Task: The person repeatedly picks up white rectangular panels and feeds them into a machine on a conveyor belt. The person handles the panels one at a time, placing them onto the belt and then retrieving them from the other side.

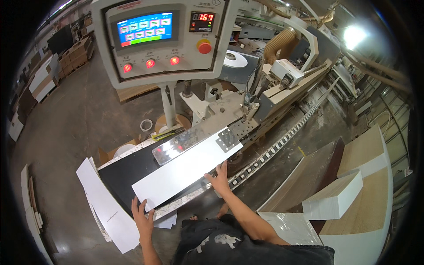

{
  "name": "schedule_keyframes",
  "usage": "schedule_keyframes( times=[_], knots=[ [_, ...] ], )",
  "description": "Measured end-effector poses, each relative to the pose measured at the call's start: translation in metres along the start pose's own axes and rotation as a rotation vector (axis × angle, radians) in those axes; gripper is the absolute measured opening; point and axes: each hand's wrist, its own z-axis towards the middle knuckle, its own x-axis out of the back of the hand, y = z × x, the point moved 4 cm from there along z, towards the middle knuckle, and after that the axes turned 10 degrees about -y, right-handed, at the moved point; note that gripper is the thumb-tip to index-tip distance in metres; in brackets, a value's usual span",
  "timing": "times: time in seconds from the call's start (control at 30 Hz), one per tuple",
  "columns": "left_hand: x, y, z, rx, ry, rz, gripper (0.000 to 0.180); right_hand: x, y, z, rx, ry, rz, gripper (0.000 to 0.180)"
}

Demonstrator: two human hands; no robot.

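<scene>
A long white panel (185,170) lies flat on the black infeed table (121,172) of a large edge-banding machine (282,84), pointing up and right toward its feed track. My left hand (142,216) rests with spread fingers on the panel's near left end. My right hand (219,179) presses flat against the panel's right long edge, by the chain track (269,150). Neither hand grips anything.
A control box (161,37) with a lit screen, red lamps and a red stop button stands on a post above the table. White sheets (108,207) lean at the table's left. Stacked white and wood-grain boards (353,198) lie to my right. Tape rolls (146,125) lie on the floor.
</scene>
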Motion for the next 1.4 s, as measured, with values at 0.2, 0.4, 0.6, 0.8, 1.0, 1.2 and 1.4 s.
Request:
schedule_keyframes(
  times=[0.2, 0.4, 0.6, 0.8, 1.0, 1.2, 1.4],
  knots=[
    [-0.037, 0.013, 0.011, 0.028, 0.056, 0.035, 0.053, 0.024, 0.019, 0.005, 0.084, 0.017, 0.081, 0.085],
    [-0.075, 0.072, 0.037, -0.002, 0.070, 0.052, 0.042, 0.089, 0.039, 0.031, 0.062, -0.025, 0.097, 0.077],
    [-0.110, 0.118, 0.064, -0.086, 0.034, 0.198, 0.040, 0.142, 0.064, 0.061, 0.037, -0.016, 0.111, 0.085],
    [-0.152, 0.154, 0.094, -0.127, 0.052, 0.241, 0.040, 0.194, 0.125, 0.104, 0.027, 0.022, 0.131, 0.084],
    [-0.199, 0.196, 0.119, -0.144, 0.029, 0.124, 0.036, 0.197, 0.107, 0.065, -0.247, -0.073, 1.315, 0.016],
    [-0.205, 0.224, 0.136, -0.283, -0.143, 0.065, 0.039, 0.089, 0.017, -0.013, -0.348, -0.339, 1.466, 0.094],
    [-0.166, 0.199, 0.100, -0.389, -0.316, -0.164, 0.035, 0.109, 0.001, 0.033, -0.258, 0.073, 1.792, 0.077]
  ],
)
